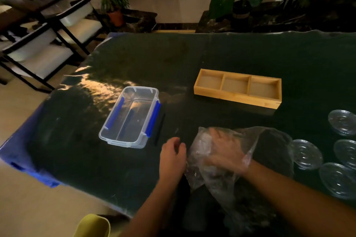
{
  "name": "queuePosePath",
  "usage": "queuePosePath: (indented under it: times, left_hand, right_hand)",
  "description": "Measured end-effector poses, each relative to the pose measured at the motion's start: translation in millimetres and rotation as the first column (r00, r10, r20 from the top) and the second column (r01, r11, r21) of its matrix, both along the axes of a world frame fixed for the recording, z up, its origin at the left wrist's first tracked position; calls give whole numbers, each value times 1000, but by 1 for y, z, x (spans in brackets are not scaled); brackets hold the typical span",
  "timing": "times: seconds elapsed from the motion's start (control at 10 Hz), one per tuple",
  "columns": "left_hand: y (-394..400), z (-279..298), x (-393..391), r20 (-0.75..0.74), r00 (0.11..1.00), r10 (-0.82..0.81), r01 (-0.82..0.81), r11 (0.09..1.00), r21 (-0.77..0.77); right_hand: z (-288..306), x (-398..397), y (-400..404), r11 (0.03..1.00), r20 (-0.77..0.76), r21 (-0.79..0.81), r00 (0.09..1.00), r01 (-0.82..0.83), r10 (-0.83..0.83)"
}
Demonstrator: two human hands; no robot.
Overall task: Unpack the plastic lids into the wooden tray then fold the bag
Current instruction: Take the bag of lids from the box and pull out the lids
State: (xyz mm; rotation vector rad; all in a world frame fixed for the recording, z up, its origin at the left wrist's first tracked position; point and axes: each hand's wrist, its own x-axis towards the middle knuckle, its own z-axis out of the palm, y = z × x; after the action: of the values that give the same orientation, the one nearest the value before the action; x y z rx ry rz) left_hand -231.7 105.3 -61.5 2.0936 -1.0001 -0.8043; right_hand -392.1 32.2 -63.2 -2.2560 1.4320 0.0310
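The dark tabletop (192,59) fills most of the frame. The wooden tray (237,88) sits right of centre, its three compartments bare. At lower centre lies the clear bag (217,161); the right hand (225,150) is inside it, fingers spread, blurred through the film. The left hand (173,157) pinches the bag's left edge. Plastic lids (306,155) lie at the right edge, partly cut off.
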Motion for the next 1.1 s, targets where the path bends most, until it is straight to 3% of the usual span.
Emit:
queuePosePath:
  times: [0.1,0.2,0.3,0.4,0.5,0.6,0.7,0.8,1.0,1.1]
  left_hand:
    - [-12,-26,15,-217,976,14,45,964,262]
    - [-15,-38,10,-502,863,53,100,957,274]
    - [-17,-45,-4,-598,800,54,111,965,236]
    - [-17,-46,-11,-588,803,98,67,965,252]
    - [-14,-46,-9,-573,808,137,13,968,249]
    - [-14,-45,-13,-505,847,167,-62,974,218]
    - [-16,-40,-8,-417,888,196,-136,976,170]
    - [-18,-24,11,-299,935,192,-164,980,116]
    - [-28,30,73,-17,977,212,-213,970,-120]
    - [-33,50,83,68,977,200,-185,966,-182]
  right_hand:
    - [-4,-7,-11,997,78,63,996,49,-54]
    - [-9,-8,-10,985,256,161,961,59,-100]
    - [-13,-9,-7,963,428,242,878,118,-215]
    - [-15,-18,2,979,263,142,948,145,-179]
    - [-25,-26,15,994,54,94,997,49,-55]
    - [-23,11,22,839,-450,365,865,405,-222]
    - [-24,-36,34,955,0,173,970,241,-244]
    - [8,-63,43,950,230,235,937,207,-261]
    - [9,-114,77,860,398,320,767,399,-504]
    - [2,-131,90,724,418,434,592,536,-689]
